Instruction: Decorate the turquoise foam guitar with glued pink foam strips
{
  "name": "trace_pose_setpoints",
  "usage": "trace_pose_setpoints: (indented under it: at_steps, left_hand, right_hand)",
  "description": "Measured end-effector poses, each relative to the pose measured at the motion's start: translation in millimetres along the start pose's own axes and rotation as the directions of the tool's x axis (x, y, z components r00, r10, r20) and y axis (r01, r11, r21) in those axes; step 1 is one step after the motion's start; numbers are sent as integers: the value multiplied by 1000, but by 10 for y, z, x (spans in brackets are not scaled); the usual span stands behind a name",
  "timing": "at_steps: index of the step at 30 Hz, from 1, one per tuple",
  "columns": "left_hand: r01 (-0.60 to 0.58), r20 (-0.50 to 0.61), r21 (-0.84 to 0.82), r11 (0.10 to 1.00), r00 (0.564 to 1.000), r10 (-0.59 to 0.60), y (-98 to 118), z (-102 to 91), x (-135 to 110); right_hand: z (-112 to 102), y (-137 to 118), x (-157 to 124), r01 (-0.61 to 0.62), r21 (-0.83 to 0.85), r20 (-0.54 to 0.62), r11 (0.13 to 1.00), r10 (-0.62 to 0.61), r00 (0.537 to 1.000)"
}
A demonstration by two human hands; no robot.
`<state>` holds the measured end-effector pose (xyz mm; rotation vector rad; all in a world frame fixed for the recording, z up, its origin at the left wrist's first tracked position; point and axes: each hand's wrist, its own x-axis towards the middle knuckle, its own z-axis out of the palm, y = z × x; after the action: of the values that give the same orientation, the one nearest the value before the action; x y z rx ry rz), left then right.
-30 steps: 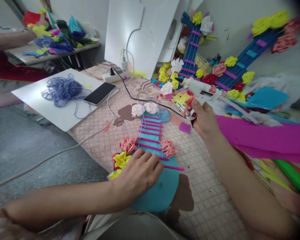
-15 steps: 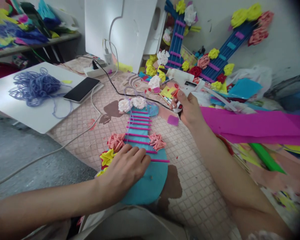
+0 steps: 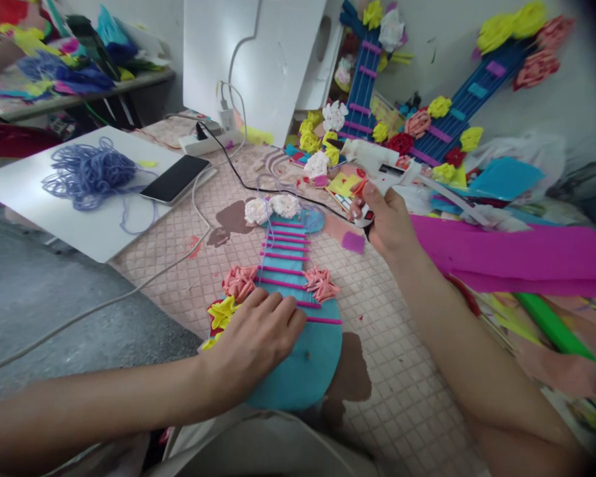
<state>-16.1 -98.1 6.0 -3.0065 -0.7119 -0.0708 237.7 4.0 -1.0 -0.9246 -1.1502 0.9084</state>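
Note:
A light-blue paper guitar lies flat on the table, crossed by several magenta strips. White paper flowers top its far end; pink flowers flank the neck, and yellow ones sit at its left edge. Over the guitar's body my left hand rests with curled, closed fingers; the fingertips, and anything under them, are hidden. My right hand is closed around the handle of a white glue gun, right of the guitar's head, nozzle toward the left. Thin purple yarn trails over the neck.
A black cord crosses the table to a power strip. At left, a purple yarn bundle and a phone lie on a white board. Magenta sheets spread at right. Decorated dark-blue guitars lean on the wall.
The whole view has shifted slightly, so things appear a little further right. Both hands keep their places relative to the guitar and glue gun.

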Motion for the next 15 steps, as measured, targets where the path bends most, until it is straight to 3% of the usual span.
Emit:
trace_pose_setpoints:
  at_steps: [15]
  left_hand:
    - [53, 176, -111, 992, 984, -32, -65, -137, 11]
  right_hand:
    - [-7, 5, 1, -31, -41, -22, 999, 30, 999]
